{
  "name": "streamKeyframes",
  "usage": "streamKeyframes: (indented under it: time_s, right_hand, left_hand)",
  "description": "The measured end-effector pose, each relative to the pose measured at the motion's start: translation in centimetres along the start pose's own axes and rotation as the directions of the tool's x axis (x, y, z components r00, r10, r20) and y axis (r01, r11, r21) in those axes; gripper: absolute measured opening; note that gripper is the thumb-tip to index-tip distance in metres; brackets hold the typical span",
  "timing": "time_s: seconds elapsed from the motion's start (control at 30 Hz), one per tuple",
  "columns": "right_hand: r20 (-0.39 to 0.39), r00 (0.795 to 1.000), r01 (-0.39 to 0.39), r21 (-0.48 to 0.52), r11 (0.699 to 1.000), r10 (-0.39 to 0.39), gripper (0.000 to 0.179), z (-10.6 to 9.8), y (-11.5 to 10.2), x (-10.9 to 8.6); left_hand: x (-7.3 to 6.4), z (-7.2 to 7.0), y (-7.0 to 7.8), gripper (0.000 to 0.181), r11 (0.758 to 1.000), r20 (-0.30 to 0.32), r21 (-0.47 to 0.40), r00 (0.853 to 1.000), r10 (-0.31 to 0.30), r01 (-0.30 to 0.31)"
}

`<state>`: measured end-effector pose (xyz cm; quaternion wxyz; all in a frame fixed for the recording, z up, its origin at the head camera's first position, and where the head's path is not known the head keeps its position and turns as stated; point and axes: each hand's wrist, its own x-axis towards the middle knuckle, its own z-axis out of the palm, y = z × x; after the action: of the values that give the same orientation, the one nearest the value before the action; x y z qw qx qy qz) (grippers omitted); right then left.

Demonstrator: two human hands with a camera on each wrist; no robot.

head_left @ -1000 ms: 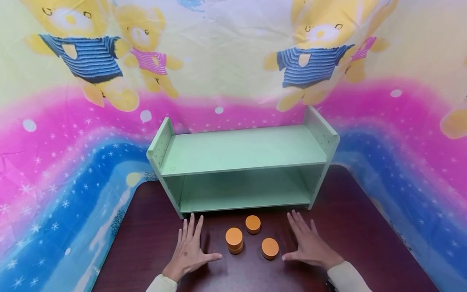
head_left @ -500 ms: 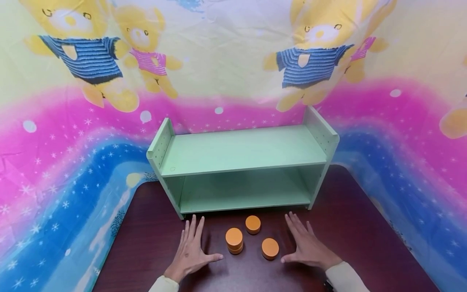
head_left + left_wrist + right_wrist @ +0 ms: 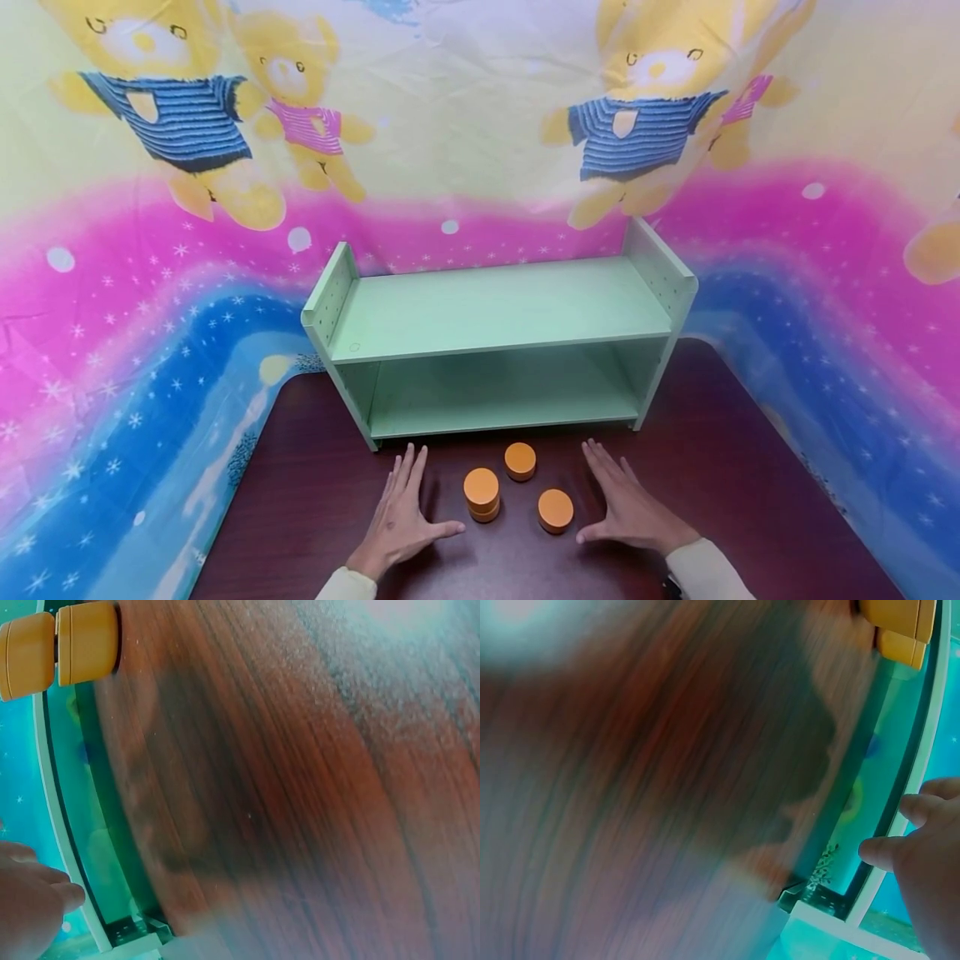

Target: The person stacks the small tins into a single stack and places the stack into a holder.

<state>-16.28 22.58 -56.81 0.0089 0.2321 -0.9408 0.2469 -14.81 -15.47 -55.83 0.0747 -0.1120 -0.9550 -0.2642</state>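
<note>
Small round orange containers, each with a seam like a lid, stand on the dark table between the hands in the head view. Two are stacked (image 3: 482, 490); one stands farther back (image 3: 520, 461) and another to the right (image 3: 555, 510). My left hand (image 3: 403, 515) hovers left of the stack, fingers straight and thumb spread toward it. To the right of the right-hand container is my right hand (image 3: 633, 510), its fingers straight and its thumb close to that container. Neither hand holds anything. The left wrist view shows part of the left hand (image 3: 30, 904) and the stacked orange containers (image 3: 88, 643).
A pale green two-tier shelf (image 3: 498, 308) stands at the back of the dark wooden table (image 3: 285, 517), just behind the containers. Behind it hangs a cloth backdrop (image 3: 465, 125) printed with teddy bears, which also runs along both sides.
My left hand has moved slightly right, toward the stacked containers. My right hand has shifted slightly left. The containers and shelf have stayed in place.
</note>
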Motion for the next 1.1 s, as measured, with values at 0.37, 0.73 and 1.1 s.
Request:
streamKeyframes:
  time_s: [0.37,0.73,1.1]
  right_hand:
    - [0.004,1.0,0.02,0.081,0.996,-0.021,0.127,-0.1,-0.5,0.3]
    - [0.064,0.998,-0.022,0.191,0.981,0.01,0.12,0.1,-0.3,0.4]
    - [0.077,0.996,0.018,0.202,0.979,-0.034,0.104,0.3,-0.4,0.8]
  left_hand:
    - [0.2,0.7,0.2,0.124,0.995,0.013,-0.092,0.999,-0.039,0.04]
    - [0.4,1.5,0.3,0.118,0.976,-0.009,-0.213,0.999,-0.042,0.039]
    - [0.5,2.4,0.4,0.112,0.952,-0.028,-0.305,0.999,-0.019,0.01]
